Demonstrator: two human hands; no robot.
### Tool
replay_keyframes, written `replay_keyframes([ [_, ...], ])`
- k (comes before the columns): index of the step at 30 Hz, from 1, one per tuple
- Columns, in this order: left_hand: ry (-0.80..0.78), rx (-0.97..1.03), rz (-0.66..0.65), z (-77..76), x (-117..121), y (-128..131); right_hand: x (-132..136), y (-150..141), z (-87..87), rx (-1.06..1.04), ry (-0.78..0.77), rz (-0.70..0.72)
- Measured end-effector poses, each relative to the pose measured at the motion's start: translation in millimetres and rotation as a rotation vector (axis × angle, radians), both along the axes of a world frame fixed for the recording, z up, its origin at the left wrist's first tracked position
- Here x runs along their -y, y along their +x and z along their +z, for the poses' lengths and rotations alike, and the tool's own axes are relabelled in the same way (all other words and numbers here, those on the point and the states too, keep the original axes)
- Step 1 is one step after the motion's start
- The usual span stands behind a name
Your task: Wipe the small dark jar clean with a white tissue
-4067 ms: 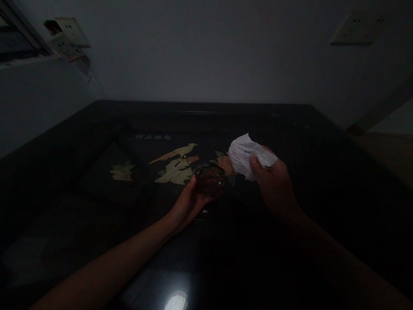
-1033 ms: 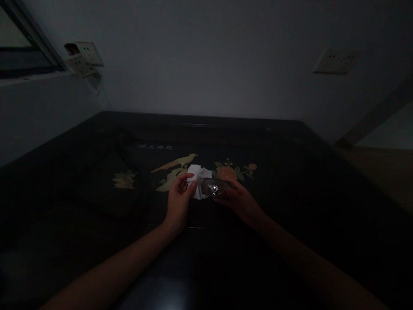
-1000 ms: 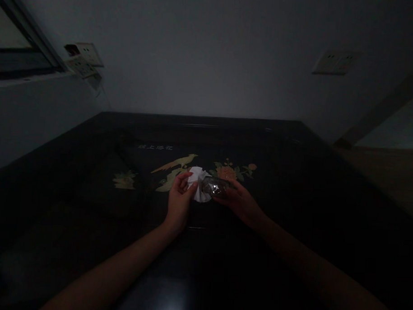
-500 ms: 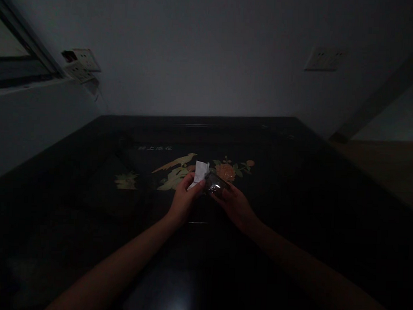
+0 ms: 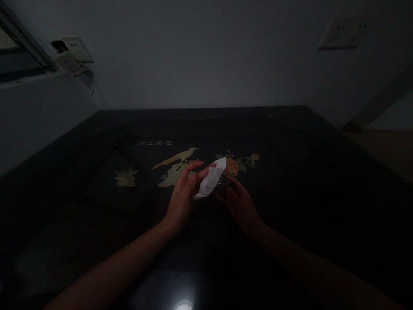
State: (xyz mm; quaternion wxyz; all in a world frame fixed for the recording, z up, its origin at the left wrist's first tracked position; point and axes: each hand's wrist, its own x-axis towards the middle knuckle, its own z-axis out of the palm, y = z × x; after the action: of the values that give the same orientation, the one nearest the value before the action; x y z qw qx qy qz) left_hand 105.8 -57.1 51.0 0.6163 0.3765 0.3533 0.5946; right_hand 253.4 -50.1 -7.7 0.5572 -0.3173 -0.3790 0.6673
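Observation:
My left hand [image 5: 183,195] is at a white tissue [image 5: 210,178], its fingers curved and one fingertip reaching behind the tissue's upper part. The thumb lies near the tissue's left side. My right hand [image 5: 240,201] is wrapped round a dark, see-through glass [image 5: 221,187], which is tilted toward the left hand. The tissue covers the glass's left end and hides its rim. Both hands are above a glossy black table [image 5: 176,249] with a bird-and-flower picture.
Behind the table stands a pale wall with a socket [image 5: 346,34] on the right and several sockets [image 5: 74,55] at the left corner. A window [image 5: 13,53] is at the far left. Brown floor [image 5: 392,152] shows past the table's right edge. The room is dim.
The tissue has moved right and spread across the glass's end. My left fingers have opened out somewhat around it. The glass has shifted slightly right with my right hand. The view has tilted a little.

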Motion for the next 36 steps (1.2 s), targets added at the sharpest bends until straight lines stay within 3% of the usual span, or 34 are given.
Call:
replay_keyframes([
  [6,0.282,-0.490,-0.140,-4.6,-6.0,-11.3,-1.4,1.9,-0.5,0.026,-0.007,0.032],
  [11,0.689,-0.941,-0.067,-7.6,-7.3,-19.2,-0.8,2.8,2.3,0.081,0.051,0.066],
  [14,0.736,-0.950,-0.077,-9.9,-2.6,-16.7,2.8,1.6,5.5,0.132,0.063,0.078],
  [22,0.443,-0.726,0.006,-19.0,1.4,-7.9,13.6,-5.0,7.1,0.043,-0.060,0.127],
  [24,0.488,-0.772,0.020,-19.8,0.2,-8.8,12.8,-5.2,5.9,0.060,-0.054,0.134],
  [29,0.840,-1.071,0.066,-15.8,0.8,-12.4,9.7,-6.3,0.9,0.086,-0.006,0.104],
  [36,0.831,-1.084,0.075,-13.3,7.6,-9.7,12.5,-6.4,5.0,0.192,0.076,0.123],
])
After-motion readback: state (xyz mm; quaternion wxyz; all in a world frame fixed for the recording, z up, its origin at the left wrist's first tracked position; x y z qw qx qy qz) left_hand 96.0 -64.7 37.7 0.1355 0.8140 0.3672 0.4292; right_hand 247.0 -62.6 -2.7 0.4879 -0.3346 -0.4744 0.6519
